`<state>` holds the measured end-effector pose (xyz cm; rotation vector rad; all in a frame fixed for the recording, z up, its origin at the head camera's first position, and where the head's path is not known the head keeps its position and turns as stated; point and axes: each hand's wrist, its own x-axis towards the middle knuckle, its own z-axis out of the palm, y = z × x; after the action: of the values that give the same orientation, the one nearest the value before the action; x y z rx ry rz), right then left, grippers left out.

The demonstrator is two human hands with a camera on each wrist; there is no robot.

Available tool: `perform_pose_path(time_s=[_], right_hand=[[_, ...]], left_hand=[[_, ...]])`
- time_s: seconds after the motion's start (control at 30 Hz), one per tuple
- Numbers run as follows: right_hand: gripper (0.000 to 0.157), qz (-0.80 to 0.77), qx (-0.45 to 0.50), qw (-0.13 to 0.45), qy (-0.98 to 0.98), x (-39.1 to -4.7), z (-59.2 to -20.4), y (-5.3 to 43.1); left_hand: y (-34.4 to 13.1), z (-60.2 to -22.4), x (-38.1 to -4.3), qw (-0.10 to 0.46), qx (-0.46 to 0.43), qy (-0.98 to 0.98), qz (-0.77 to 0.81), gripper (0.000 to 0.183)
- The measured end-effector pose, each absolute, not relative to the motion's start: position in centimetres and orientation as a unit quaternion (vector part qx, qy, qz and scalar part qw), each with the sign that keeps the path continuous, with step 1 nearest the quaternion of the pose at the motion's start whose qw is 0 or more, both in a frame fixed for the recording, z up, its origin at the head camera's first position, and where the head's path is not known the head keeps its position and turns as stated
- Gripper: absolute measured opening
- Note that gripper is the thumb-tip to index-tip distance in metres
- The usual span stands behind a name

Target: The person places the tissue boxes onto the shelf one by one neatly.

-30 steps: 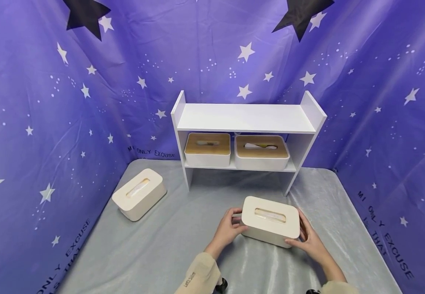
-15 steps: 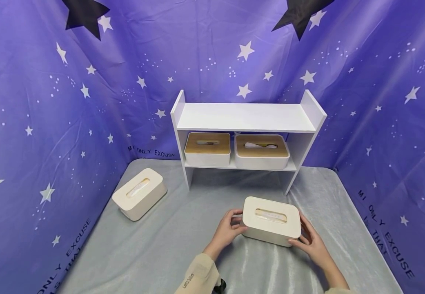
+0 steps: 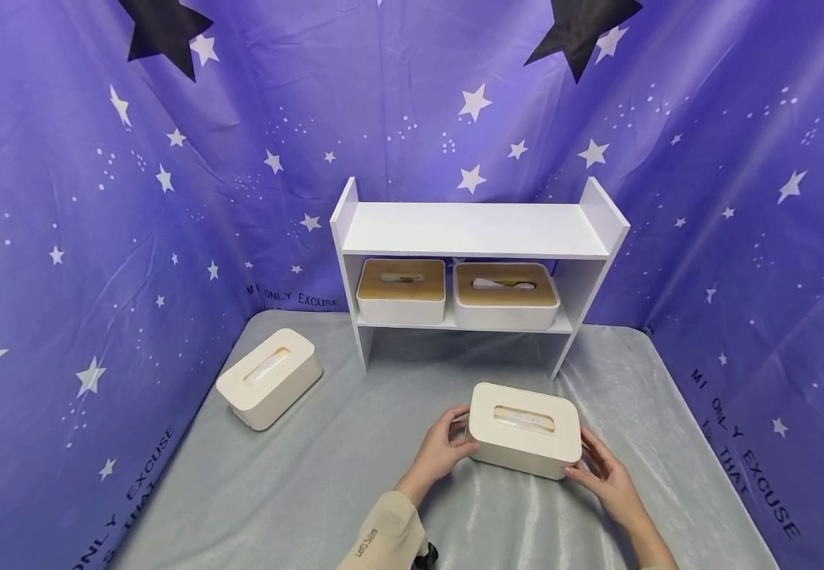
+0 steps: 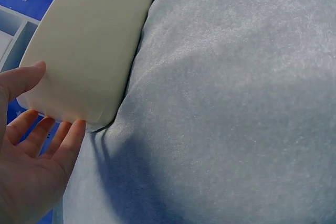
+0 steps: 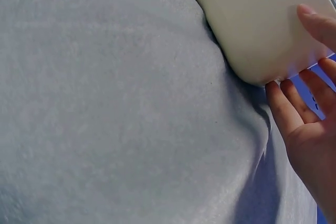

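In the head view, a cream tissue box (image 3: 523, 430) with a slotted lid sits on the grey cloth, turned a little askew. My left hand (image 3: 440, 447) holds its left end, thumb on the front face and fingertips at the end wall, as the left wrist view shows of the box (image 4: 89, 51). At the other end my right hand (image 3: 607, 475) grips it the same way; in the right wrist view, its thumb lies over the box's long side (image 5: 257, 19) and the fingertips touch the end. The far side of the box is hidden.
A second cream tissue box (image 3: 269, 378) stands at the left on the cloth. Behind is a white two-tier shelf (image 3: 476, 229); its lower tier carries two white boxes with wooden lids, one left (image 3: 401, 289) and one right (image 3: 506, 294). Starry blue curtains (image 3: 412, 95) surround the table.
The right hand has slid slightly along the box's end, its thumb shifting toward the corner. The box and the left hand stay almost in place.
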<state>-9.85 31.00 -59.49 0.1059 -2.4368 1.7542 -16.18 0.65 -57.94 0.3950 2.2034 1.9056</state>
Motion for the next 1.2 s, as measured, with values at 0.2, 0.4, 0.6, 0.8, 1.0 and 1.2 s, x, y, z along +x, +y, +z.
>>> perform_pose_path(time_s=[0.2,0.4,0.6,0.8,1.0,1.2], right_hand=[[0.076,0.605,0.056,0.078,-0.791,-9.7,-59.4,30.8],[0.075,0.653,0.095,0.076,-0.747,-9.9,-59.1,30.4],[0.074,0.646,0.097,0.089,-0.752,-10.5,-58.3,29.7],[0.074,0.618,0.089,0.094,-0.775,-10.9,-57.1,29.2],[0.073,0.624,0.101,0.091,-0.77,-11.2,-56.4,28.8],[0.074,0.623,0.093,0.086,-0.772,-11.4,-55.7,28.4]], left_hand=[[0.4,-57.8,-15.9,0.089,0.135,0.75,0.641,0.061],[-0.1,-57.3,-15.9,0.074,0.129,0.75,0.645,0.061],[-1.0,-56.3,-16.1,0.058,0.136,0.748,0.646,0.061],[-1.6,-55.5,-16.5,0.048,0.143,0.745,0.65,0.06],[-1.9,-54.6,-16.3,0.041,0.135,0.738,0.66,0.061],[-2.4,-54.2,-16.4,0.034,0.133,0.726,0.674,0.062]])
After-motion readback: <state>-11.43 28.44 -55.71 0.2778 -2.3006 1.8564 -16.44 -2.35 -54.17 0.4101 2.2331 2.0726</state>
